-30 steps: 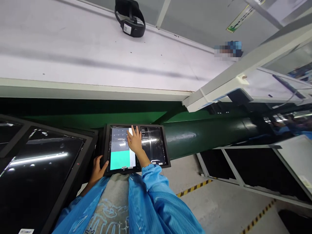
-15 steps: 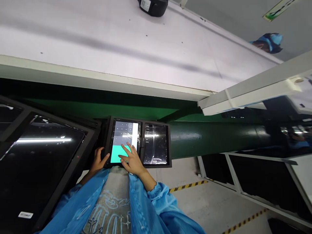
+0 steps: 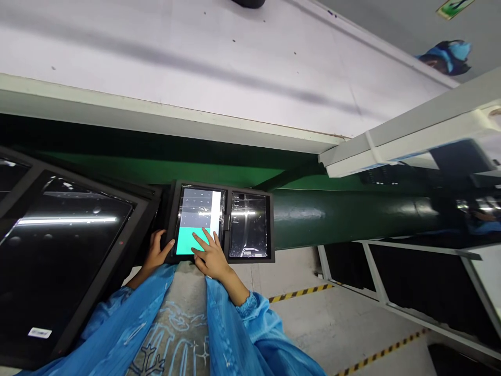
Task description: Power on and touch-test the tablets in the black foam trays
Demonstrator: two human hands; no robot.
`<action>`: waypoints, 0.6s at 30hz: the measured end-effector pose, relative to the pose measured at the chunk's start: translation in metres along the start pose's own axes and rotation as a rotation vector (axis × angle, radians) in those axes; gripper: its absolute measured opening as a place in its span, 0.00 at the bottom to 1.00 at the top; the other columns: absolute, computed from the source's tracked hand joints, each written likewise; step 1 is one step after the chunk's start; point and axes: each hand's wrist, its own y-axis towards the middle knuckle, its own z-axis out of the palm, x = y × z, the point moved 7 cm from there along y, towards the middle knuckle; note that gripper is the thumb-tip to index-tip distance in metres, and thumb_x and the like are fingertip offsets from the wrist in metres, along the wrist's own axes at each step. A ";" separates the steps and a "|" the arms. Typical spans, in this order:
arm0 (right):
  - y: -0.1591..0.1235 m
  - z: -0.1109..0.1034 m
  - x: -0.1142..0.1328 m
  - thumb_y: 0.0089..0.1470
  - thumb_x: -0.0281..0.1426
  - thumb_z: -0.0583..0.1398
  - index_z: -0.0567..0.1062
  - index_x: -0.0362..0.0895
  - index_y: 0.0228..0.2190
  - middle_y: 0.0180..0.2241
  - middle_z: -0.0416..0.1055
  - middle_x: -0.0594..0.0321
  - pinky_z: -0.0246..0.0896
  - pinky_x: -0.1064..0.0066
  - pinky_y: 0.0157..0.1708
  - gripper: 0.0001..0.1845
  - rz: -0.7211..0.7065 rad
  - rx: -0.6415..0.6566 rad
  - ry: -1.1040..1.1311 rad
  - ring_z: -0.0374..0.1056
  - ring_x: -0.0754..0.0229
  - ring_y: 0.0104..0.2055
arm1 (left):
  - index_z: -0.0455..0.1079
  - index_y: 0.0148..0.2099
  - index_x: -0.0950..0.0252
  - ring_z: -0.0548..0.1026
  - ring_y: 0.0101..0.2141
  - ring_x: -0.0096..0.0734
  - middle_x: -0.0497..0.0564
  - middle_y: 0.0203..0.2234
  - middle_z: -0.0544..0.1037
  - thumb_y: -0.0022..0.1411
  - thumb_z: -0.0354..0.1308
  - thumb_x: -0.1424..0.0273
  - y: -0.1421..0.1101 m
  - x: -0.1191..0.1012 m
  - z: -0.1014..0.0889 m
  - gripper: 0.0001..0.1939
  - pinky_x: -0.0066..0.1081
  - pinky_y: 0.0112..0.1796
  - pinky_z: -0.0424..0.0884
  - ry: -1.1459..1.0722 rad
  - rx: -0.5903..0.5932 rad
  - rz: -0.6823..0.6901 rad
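A black tray (image 3: 227,222) with two side-by-side recesses sits in front of me. Its left recess holds a lit tablet (image 3: 191,211) showing a grey keypad-like area, a green block and a white strip. The other recess has a second tablet (image 3: 249,224) with a dark screen and small text. My right hand (image 3: 212,259) lies over the lit tablet's lower part, its fingers spread across the green and white areas. At the tray's left edge is my left hand (image 3: 154,256), thumb over the rim and fingers bent beside it; their tips are partly hidden.
Larger black trays with dark screens (image 3: 66,250) are stacked at my left. Beyond the green conveyor belt (image 3: 299,219) runs a white shelf (image 3: 176,78) with a black object (image 3: 249,2). A white beam (image 3: 391,143) juts in at right. Another person (image 3: 446,57) is far off.
The view has tilted a little, so the tray and belt sit slightly higher in the picture. Both hands stay in nearly the same places on the tray and lit tablet.
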 end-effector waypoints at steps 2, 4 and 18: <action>0.001 0.000 0.003 0.63 0.35 0.56 0.75 0.55 0.54 0.70 0.47 0.68 0.37 0.36 0.66 0.18 -0.021 0.006 -0.002 0.32 0.41 0.73 | 0.64 0.50 0.60 0.68 0.54 0.47 0.56 0.48 0.67 0.55 0.56 0.49 0.000 0.000 0.000 0.27 0.51 0.57 0.64 0.001 -0.005 0.003; 0.004 0.001 0.006 0.64 0.37 0.56 0.75 0.56 0.54 0.70 0.45 0.68 0.37 0.36 0.66 0.18 -0.049 0.029 0.000 0.31 0.41 0.73 | 0.64 0.50 0.60 0.68 0.54 0.47 0.56 0.48 0.67 0.55 0.56 0.49 -0.001 0.000 -0.001 0.27 0.52 0.57 0.64 0.004 -0.009 0.007; -0.019 -0.021 -0.035 0.63 0.33 0.52 0.73 0.52 0.56 0.67 0.56 0.60 0.40 0.42 0.66 0.21 0.297 -0.335 0.033 0.37 0.47 0.72 | 0.64 0.51 0.60 0.68 0.54 0.48 0.57 0.49 0.68 0.56 0.56 0.48 -0.003 -0.003 -0.002 0.28 0.52 0.58 0.64 0.006 -0.011 0.022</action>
